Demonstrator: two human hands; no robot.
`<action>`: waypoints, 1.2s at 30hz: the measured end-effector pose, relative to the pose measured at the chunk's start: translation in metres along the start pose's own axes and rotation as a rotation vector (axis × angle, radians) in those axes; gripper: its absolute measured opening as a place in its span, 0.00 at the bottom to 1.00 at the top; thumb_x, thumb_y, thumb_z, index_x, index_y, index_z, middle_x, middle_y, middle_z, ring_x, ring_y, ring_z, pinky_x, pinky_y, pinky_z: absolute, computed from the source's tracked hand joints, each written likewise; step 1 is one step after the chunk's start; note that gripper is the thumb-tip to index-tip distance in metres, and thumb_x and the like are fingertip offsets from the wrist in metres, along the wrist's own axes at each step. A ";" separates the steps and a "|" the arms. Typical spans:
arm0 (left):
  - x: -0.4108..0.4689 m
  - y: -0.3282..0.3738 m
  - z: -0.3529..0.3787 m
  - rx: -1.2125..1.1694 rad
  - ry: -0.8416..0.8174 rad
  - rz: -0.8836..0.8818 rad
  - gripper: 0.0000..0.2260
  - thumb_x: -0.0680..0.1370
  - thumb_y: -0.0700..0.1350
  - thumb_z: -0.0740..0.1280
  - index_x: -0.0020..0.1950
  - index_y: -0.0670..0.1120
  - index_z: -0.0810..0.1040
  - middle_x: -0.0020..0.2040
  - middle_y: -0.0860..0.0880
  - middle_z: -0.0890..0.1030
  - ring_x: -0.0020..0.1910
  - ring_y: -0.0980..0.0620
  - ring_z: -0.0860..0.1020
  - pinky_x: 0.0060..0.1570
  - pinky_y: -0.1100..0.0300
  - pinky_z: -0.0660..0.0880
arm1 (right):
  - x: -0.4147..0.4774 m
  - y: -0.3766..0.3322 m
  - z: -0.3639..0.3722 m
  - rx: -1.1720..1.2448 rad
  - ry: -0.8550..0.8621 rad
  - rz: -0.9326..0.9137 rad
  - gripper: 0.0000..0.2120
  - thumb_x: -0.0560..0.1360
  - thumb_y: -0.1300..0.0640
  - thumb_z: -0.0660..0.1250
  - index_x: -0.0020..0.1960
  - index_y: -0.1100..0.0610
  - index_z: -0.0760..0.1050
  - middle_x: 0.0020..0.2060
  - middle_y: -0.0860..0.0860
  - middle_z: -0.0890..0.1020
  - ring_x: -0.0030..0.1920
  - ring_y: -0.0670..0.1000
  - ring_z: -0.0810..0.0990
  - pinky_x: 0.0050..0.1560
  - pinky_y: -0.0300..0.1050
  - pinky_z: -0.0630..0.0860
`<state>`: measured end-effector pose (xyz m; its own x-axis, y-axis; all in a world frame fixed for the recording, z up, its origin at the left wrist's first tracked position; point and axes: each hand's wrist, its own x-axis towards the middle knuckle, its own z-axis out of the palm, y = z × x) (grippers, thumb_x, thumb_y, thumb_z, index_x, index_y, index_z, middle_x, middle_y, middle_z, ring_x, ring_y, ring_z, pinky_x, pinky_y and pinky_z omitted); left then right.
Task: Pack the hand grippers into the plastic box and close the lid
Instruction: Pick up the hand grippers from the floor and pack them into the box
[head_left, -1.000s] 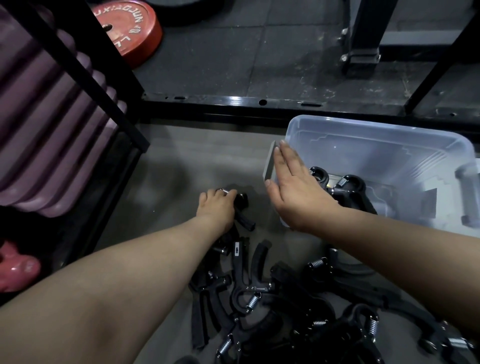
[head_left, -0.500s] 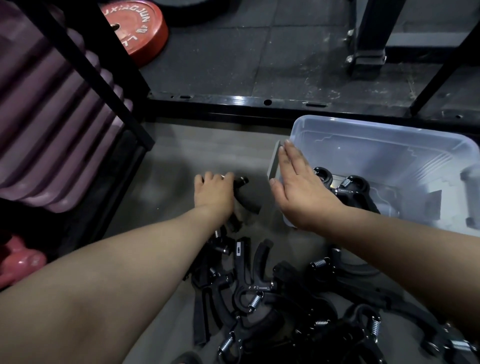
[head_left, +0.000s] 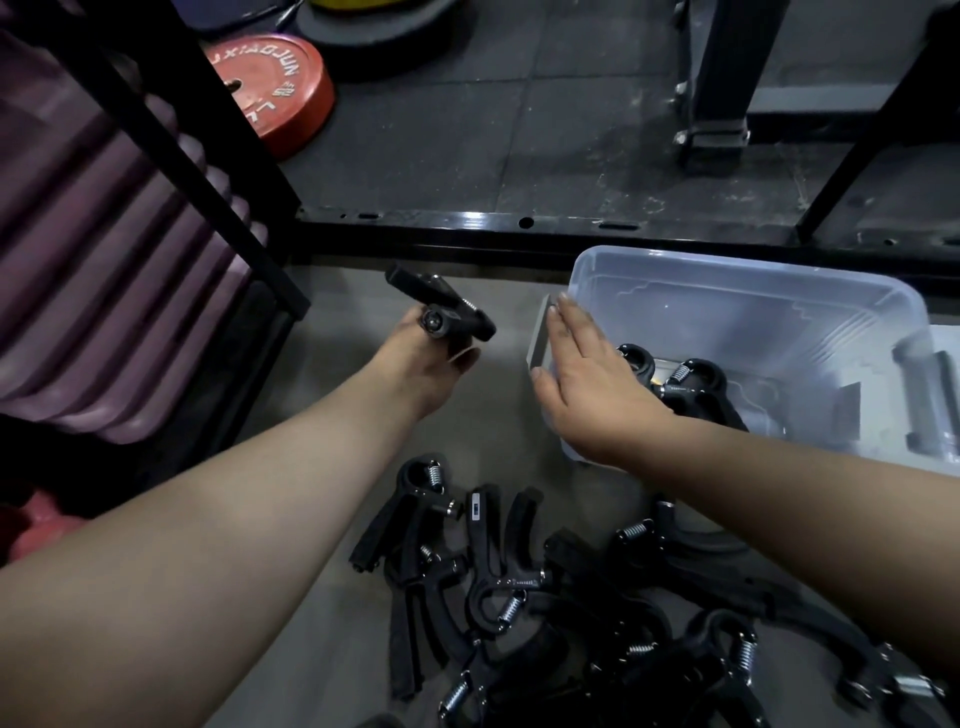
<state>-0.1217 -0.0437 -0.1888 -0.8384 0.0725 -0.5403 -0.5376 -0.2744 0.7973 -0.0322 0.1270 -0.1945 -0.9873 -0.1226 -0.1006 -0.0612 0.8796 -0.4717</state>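
My left hand (head_left: 423, 364) is shut on one black hand gripper (head_left: 441, 306), lifted off the floor, left of the box. The clear plastic box (head_left: 727, 291) stands open at the right, with two black hand grippers (head_left: 680, 376) lying inside near its left wall. My right hand (head_left: 592, 384) rests flat on the box's left rim, fingers straight, holding nothing. A pile of several black hand grippers (head_left: 519, 597) with steel springs lies on the floor in front of me, partly hidden by my forearms.
A black steel rack post (head_left: 208, 156) slants down at the left, with purple rolled mats (head_left: 78, 260) behind it. A red weight plate (head_left: 270, 88) leans at the back. A black floor rail (head_left: 519, 228) runs behind the box. The grey box latch (head_left: 930, 400) sits at the right edge.
My left hand has picked a hand gripper off the floor and raised it, turning palm up. My right hand has stayed on the box's rim. The view has tilted up.
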 end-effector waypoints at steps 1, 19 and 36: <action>-0.004 0.000 0.005 0.014 -0.051 0.016 0.10 0.77 0.35 0.61 0.53 0.49 0.71 0.39 0.50 0.78 0.37 0.53 0.73 0.45 0.57 0.71 | 0.000 0.001 0.000 0.010 0.003 -0.005 0.32 0.83 0.46 0.50 0.80 0.59 0.42 0.79 0.51 0.39 0.78 0.49 0.38 0.76 0.44 0.40; -0.028 -0.024 0.098 0.512 -0.119 0.627 0.19 0.75 0.39 0.71 0.61 0.51 0.69 0.53 0.53 0.80 0.52 0.57 0.80 0.53 0.63 0.76 | -0.005 0.009 -0.058 1.481 -0.052 0.414 0.03 0.80 0.62 0.61 0.48 0.62 0.70 0.34 0.61 0.74 0.29 0.55 0.75 0.34 0.49 0.77; -0.014 -0.058 0.087 1.260 -0.189 0.678 0.30 0.74 0.30 0.55 0.77 0.45 0.62 0.80 0.52 0.52 0.78 0.54 0.51 0.77 0.54 0.52 | -0.046 0.152 -0.058 0.292 -0.275 0.635 0.09 0.82 0.57 0.53 0.44 0.57 0.63 0.32 0.55 0.69 0.31 0.53 0.69 0.28 0.42 0.72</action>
<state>-0.0866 0.0547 -0.2036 -0.9054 0.4245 -0.0050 0.3242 0.6991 0.6372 -0.0047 0.2931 -0.2109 -0.7453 0.2237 -0.6281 0.5871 0.6666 -0.4592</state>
